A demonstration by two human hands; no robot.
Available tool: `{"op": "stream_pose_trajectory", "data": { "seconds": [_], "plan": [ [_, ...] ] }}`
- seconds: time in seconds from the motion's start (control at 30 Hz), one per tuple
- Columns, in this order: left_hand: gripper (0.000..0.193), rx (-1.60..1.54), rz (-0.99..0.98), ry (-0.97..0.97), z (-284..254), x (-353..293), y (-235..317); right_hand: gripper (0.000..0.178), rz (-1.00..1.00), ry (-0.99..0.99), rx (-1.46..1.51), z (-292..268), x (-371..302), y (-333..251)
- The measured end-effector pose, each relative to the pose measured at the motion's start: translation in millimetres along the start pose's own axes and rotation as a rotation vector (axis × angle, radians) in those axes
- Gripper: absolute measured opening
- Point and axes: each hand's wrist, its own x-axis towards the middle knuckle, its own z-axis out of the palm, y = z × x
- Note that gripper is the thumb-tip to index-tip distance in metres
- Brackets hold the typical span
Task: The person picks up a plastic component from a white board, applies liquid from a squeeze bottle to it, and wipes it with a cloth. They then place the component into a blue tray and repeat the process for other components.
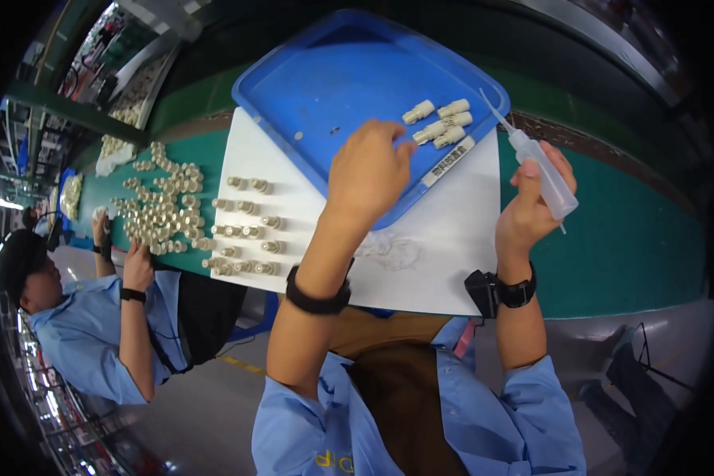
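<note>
My left hand (366, 173) hovers over the blue tray (293, 83), thumb and forefinger slightly apart with nothing visible between them; its other fingers are partly hidden. Just right of it, several pale, metallic-looking cylindrical fittings (432, 131) lie grouped in the tray, by a white label strip on its rim. My right hand (523, 208) is wrapped round a translucent plastic squeeze bottle (554, 186) with a long thin nozzle. The bottle tilts so that its nozzle points up and left, over the tray's right corner. More fittings (252, 232) stand in loose rows on the white board (444, 278), left of my left forearm.
A crumpled clear plastic piece (393, 252) lies on the board between my forearms. Beyond the board's left edge, a crowd of fittings (163, 210) covers the green table (627, 246). A co-worker in a blue shirt (95, 325) sits at left, hands near those fittings.
</note>
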Motion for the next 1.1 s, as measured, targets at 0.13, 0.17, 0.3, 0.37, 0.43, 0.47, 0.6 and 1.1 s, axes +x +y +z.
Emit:
{"op": "stream_pose_trajectory", "data": {
  "seconds": [0.13, 0.17, 0.3, 0.37, 0.43, 0.47, 0.6, 1.1],
  "plan": [
    [0.024, 0.211, -0.025, 0.048, 40, 47, -7, 0.029, -0.024, -0.024, -0.061, 0, -1, 4],
    [0.026, 0.263, -0.105, -0.007, 46, 55, -8, 0.029, -0.027, -0.018, -0.064, 1, 1, 4],
    [0.028, 0.308, -0.244, -0.109, 62, 68, -9, 0.028, 0.016, -0.038, -0.034, 2, -2, 2],
    [0.028, 0.312, -0.291, -0.119, 67, 70, -14, 0.028, 0.001, -0.038, -0.036, 3, -2, 2],
    [0.025, 0.3, -0.234, -0.053, 71, 69, -22, 0.028, 0.004, -0.053, -0.008, 6, -3, 2],
    [0.024, 0.298, -0.209, -0.015, 71, 69, -26, 0.028, -0.003, -0.042, -0.029, 6, -3, 3],
    [0.017, 0.089, -0.195, 0.12, 61, 63, -27, 0.028, 0.038, -0.011, -0.047, 6, -3, -1],
    [0.018, -0.503, -0.225, 0.504, -18, -118, -50, 0.037, 0.005, -0.513, 0.341, 14, -31, -31]
  ]
}}
